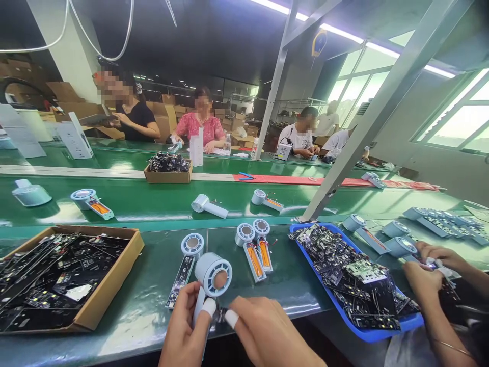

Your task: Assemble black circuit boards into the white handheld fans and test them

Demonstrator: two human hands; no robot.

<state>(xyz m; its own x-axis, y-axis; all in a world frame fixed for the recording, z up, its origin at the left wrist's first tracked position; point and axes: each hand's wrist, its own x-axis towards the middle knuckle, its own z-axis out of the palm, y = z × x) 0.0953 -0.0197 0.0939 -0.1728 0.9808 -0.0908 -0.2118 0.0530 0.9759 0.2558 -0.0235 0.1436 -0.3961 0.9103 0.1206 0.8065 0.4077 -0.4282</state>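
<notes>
My left hand (183, 331) grips the handle of a pale blue hand-held fan shell (212, 273), its round head up and facing me. My right hand (267, 331) pinches a small dark part (219, 316) against the handle, with a white finger cot on the fingertip. Both hands are closed, low at the table's near edge. Just beyond lies another fan shell (192, 244) with a dark circuit strip (180, 280). Two open fan shells with orange batteries (255, 250) lie to the right of it.
A cardboard box (95, 306) of dark circuit boards sits at left, a blue tray (382, 331) of boards at right. A co-worker's hands (431, 270) work beside the tray. More fan parts lie on the green conveyor (153, 204). Several people sit across it. A slanted metal strut (344, 163) crosses at right.
</notes>
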